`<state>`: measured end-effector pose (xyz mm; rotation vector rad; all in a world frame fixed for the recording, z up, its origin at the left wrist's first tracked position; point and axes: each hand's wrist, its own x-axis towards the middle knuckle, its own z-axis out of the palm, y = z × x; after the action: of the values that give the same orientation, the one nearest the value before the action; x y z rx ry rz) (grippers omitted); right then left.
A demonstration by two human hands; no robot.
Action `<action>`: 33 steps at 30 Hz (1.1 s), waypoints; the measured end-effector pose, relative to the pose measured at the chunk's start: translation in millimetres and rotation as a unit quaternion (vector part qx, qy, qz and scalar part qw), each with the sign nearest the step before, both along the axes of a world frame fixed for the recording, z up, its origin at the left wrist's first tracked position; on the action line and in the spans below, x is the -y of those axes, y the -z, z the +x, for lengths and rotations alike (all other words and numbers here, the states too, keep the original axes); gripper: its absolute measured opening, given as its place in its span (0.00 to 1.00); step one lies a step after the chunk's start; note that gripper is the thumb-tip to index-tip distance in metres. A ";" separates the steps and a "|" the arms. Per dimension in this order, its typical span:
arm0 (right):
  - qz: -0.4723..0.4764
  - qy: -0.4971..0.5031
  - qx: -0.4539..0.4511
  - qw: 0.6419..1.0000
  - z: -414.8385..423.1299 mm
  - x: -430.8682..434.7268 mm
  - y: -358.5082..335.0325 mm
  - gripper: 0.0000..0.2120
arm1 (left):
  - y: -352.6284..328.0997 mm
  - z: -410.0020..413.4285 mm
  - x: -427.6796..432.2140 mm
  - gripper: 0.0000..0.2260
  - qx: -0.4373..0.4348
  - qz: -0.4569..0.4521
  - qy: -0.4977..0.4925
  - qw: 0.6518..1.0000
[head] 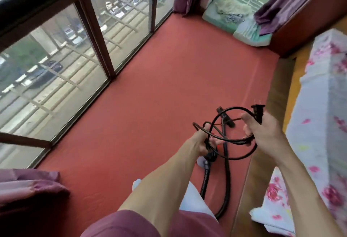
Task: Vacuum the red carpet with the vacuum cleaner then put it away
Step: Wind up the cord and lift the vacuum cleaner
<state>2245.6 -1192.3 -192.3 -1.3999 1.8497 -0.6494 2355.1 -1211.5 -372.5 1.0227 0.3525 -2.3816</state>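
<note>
A red carpet (159, 86) covers the floor along the window wall. Both hands hold loops of a black power cord (232, 141) above it. My left hand (201, 143) grips one end of the coil. My right hand (262, 131) grips the other end, with the black plug (258, 111) sticking up past its fingers. Under my hands the vacuum cleaner (210, 159) rests on the carpet, mostly hidden by my left arm. Its black hose (226, 184) curves toward me, and its floor nozzle (226, 117) lies beyond the cord.
Tall windows with dark frames (97, 36) line the left side. A bed with a floral cover (319, 114) stands at the right on a wooden floor strip (276, 90). Purple curtains (28, 186) hang at near left and far right. Bedding (249, 30) is piled at the far end.
</note>
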 end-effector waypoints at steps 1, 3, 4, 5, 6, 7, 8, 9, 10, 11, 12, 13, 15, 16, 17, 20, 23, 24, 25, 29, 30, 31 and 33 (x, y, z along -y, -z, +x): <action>0.003 -0.002 0.012 1.000 -5.9 0.8 -3.5 0.18 | -2.0 -10.7 5.0 0.35 0.001 -0.003 0.022 1.000; 0.009 0.000 0.041 0.999 -16.6 4.3 -8.1 0.05 | -7.0 -29.3 18.4 0.37 -0.017 -0.007 0.046 0.999; 0.014 0.005 0.062 0.998 -22.8 7.7 -8.9 0.05 | -15.4 -36.8 26.1 0.35 -0.013 -0.014 0.042 0.999; 0.020 0.009 0.085 0.996 -26.8 11.8 -11.2 0.08 | -20.8 -45.2 34.2 0.31 -0.019 -0.017 0.035 0.999; 0.028 0.010 0.103 0.994 -34.1 17.0 -10.9 0.11 | -22.8 -53.0 43.5 0.28 -0.031 -0.008 0.023 0.999; 0.036 0.007 0.116 0.993 -40.6 23.5 -11.6 0.12 | -25.1 -59.4 53.6 0.26 -0.042 0.000 0.005 0.999; 0.043 0.001 0.123 0.991 -49.1 30.7 -11.3 0.13 | -27.7 -65.2 63.4 0.26 -0.043 -0.010 -0.001 0.999; 0.052 -0.007 0.130 0.990 -56.8 39.0 -13.3 0.14 | -27.5 -72.0 75.6 0.28 -0.039 -0.028 -0.013 0.999; 0.057 -0.019 0.130 0.990 -67.2 47.9 -13.4 0.15 | -31.4 -77.0 87.6 0.27 -0.036 -0.039 -0.039 0.998; 0.060 -0.027 0.128 0.990 -77.6 57.3 -13.9 0.14 | -33.9 -82.7 100.2 0.25 -0.035 -0.039 -0.056 0.997; 0.059 -0.021 0.123 0.990 -89.1 67.4 -14.2 0.13 | -33.4 -89.7 114.5 0.22 -0.018 -0.033 -0.069 0.997; 0.051 0.001 0.120 0.992 -100.7 76.9 -14.0 0.11 | -32.7 -95.0 128.8 0.20 0.001 -0.017 -0.073 0.997; 0.034 0.055 0.110 0.992 -127.5 94.9 -5.1 0.09 | -29.6 -100.2 158.4 0.18 0.054 0.025 -0.065 0.996; 0.029 0.084 0.100 0.991 -142.3 104.8 4.2 0.14 | -30.2 -99.8 171.7 0.17 0.087 0.020 -0.053 0.995; 0.033 0.113 0.104 0.988 -154.8 113.1 14.4 0.17 | -31.3 -98.8 182.4 0.16 0.122 0.007 -0.037 0.992; 0.066 0.223 0.207 0.950 -181.9 134.5 60.3 0.13 | -25.9 -89.3 206.1 0.13 0.211 -0.055 0.052 0.975; 0.118 0.338 0.326 0.875 -192.7 155.9 116.9 0.09 | -17.3 -76.7 228.4 0.11 0.227 -0.101 0.140 0.958; 0.140 0.367 0.346 0.852 -191.9 163.9 133.1 0.09 | -13.2 -73.6 239.4 0.10 0.239 -0.117 0.177 0.948; 0.166 0.400 0.357 0.828 -189.6 172.4 150.2 0.11 | -11.1 -70.4 250.2 0.10 0.251 -0.135 0.217 0.934; 0.245 0.479 0.387 0.749 -166.3 207.6 203.5 0.16 | -3.6 -62.1 302.5 0.06 0.304 -0.212 0.371 0.851; 0.254 0.491 0.390 0.736 -157.8 218.7 212.7 0.17 | 1.1 -61.0 319.2 0.06 0.313 -0.238 0.404 0.826; 0.265 0.501 0.390 0.725 -150.9 230.6 223.5 0.17 | 5.2 -60.5 337.5 0.05 0.320 -0.268 0.436 0.797; 0.278 0.524 0.394 0.702 -136.0 256.3 241.5 0.18 | 15.2 -60.1 375.0 0.02 0.332 -0.334 0.494 0.731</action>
<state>2109.6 -1448.6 -433.8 0.4576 1.6933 -0.8969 2295.0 -1586.5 -387.7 1.8007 -1.5558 -2.2751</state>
